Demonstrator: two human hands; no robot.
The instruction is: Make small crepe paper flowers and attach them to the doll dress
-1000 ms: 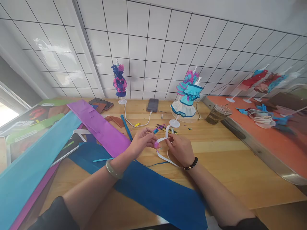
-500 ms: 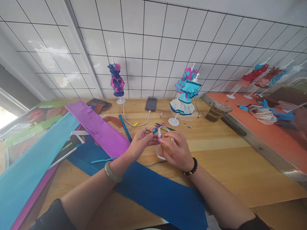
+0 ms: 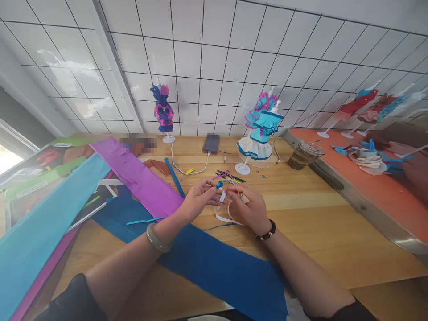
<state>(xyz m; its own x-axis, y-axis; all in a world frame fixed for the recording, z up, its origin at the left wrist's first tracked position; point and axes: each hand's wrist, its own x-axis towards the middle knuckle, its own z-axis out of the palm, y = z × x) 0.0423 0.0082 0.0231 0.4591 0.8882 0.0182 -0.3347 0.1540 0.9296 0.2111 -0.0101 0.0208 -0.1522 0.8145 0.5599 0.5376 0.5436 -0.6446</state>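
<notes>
Both hands meet at the centre of the frame, just above the wooden desk [image 3: 321, 232]. The left hand [image 3: 197, 201] is closed to a pinch, thumb against fingertips, on the upper end of a white strip [image 3: 222, 196], where a small blue piece [image 3: 220, 184] sticks up. The right hand [image 3: 249, 209] faces it with fingers curled in, gripping the same strip from the other side. Below the fingertips the strip hangs down and loops under the right hand, its lower part lying on the desk.

A green bangle [image 3: 155, 238] sits on the left wrist and a black bead bracelet [image 3: 267, 232] on the right. Under both forearms a dark blue sheet [image 3: 217, 267] runs towards the bottom of the frame. Left of it lie a purple sheet [image 3: 140, 178] and a light blue sheet [image 3: 43, 223]. At the tiled wall stand 2 doll dresses on white stands: a dark blue and pink dress [image 3: 162, 111] and a cyan and white dress [image 3: 259, 136]. Right of them is a lidded cup [image 3: 303, 156] beside an orange board [image 3: 368, 191].
</notes>
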